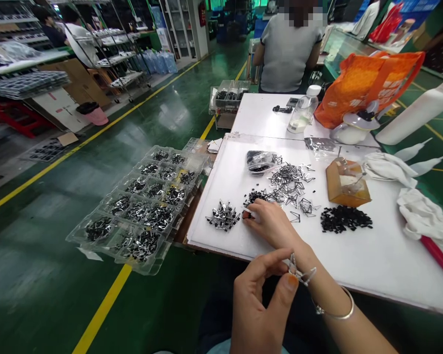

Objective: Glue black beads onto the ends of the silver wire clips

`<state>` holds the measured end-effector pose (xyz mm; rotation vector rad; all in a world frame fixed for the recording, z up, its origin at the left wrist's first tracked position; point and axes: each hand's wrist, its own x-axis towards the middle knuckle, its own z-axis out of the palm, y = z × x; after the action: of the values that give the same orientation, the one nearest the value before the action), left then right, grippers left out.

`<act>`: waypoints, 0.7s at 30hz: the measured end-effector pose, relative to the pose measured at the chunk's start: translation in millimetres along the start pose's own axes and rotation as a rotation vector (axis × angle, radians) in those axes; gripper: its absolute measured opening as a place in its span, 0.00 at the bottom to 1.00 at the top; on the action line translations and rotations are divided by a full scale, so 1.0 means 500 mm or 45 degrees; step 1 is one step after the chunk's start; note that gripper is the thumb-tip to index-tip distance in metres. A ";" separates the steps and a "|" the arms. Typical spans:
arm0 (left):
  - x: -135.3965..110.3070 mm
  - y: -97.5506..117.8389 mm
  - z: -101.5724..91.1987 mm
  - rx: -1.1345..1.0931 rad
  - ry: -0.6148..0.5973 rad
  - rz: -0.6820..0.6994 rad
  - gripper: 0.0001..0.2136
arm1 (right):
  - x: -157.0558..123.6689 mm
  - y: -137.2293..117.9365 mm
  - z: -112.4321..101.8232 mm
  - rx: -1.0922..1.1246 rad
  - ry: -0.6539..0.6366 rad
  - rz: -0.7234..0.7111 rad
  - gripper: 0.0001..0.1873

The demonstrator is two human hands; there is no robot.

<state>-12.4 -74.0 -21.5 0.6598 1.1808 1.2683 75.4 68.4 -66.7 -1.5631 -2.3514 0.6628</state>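
Note:
My left hand (262,300) is in front of the table's near edge, its thumb and forefinger pinching a small bent metal wire piece (299,270). My right hand (271,221), with a bracelet on its wrist, reaches across to the small black caps (255,196). Its fingers are closed together at the tabletop, and whatever is in them is hidden. Left of it lies a heap of wire pieces with black parts (223,216). Beyond it spreads a loose pile of bare wire pieces (288,178). Farther right is another pile of black caps (345,219).
A clear compartment tray (162,246) full of small parts stands left of the white table (214,184). On the table are a bag of black parts (260,162), an amber box (349,194), white cloths (387,167), a bottle (303,110) and an orange bag (358,88). A person (290,54) sits ahead.

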 end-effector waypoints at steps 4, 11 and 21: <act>0.002 0.016 0.006 -0.139 -0.003 -0.037 0.15 | 0.000 0.008 0.014 -0.048 0.020 -0.041 0.05; 0.001 0.031 0.019 -0.234 0.062 -0.053 0.15 | -0.014 0.027 0.015 0.067 0.130 -0.044 0.04; 0.008 0.023 0.012 -0.169 0.022 0.016 0.09 | -0.038 0.038 -0.009 0.618 0.367 0.115 0.06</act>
<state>-11.4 -66.0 -10.7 0.5605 1.0976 1.3525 100.4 58.3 -71.2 -1.4331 -1.7555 0.8805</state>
